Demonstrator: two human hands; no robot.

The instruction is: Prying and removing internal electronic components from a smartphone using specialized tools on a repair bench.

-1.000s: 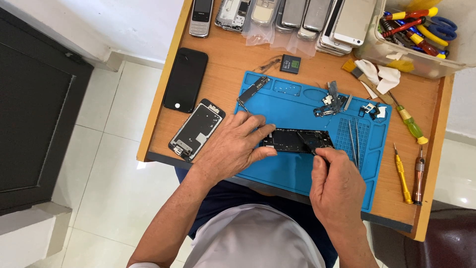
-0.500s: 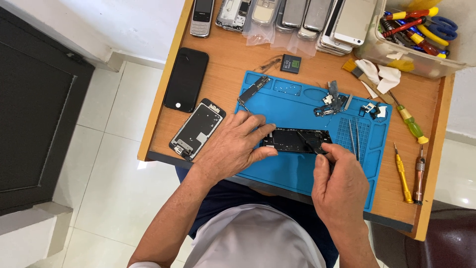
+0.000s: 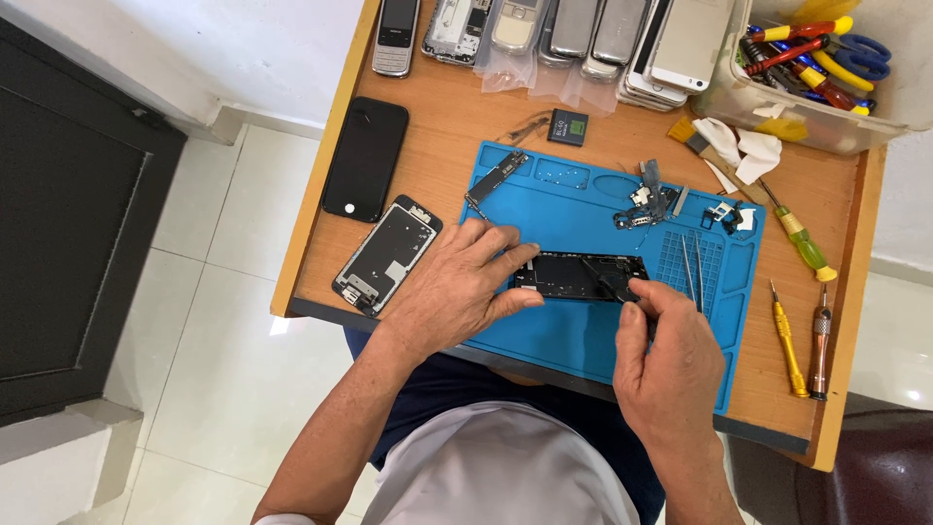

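A dark opened phone body (image 3: 573, 275) lies on the blue work mat (image 3: 583, 331). My left hand (image 3: 457, 287) rests flat on the mat and pins the phone body's left end with thumb and fingers. My right hand (image 3: 666, 365) is closed at the phone body's right end, fingertips pinched together over it; whether it holds a small tool or part is hidden by the fingers. A pair of tweezers (image 3: 692, 272) lies on the mat just beyond my right hand.
A black phone screen (image 3: 365, 157) and a phone frame (image 3: 387, 255) lie left on the wooden desk (image 3: 442, 126). Several old phones (image 3: 544, 24) line the far edge. Screwdrivers (image 3: 802, 326) lie right; a clear tool box (image 3: 826, 68) stands far right. Small parts (image 3: 646, 199) sit on the mat.
My right hand has shifted slightly left and forward onto the phone body's right end. My left hand stays in place.
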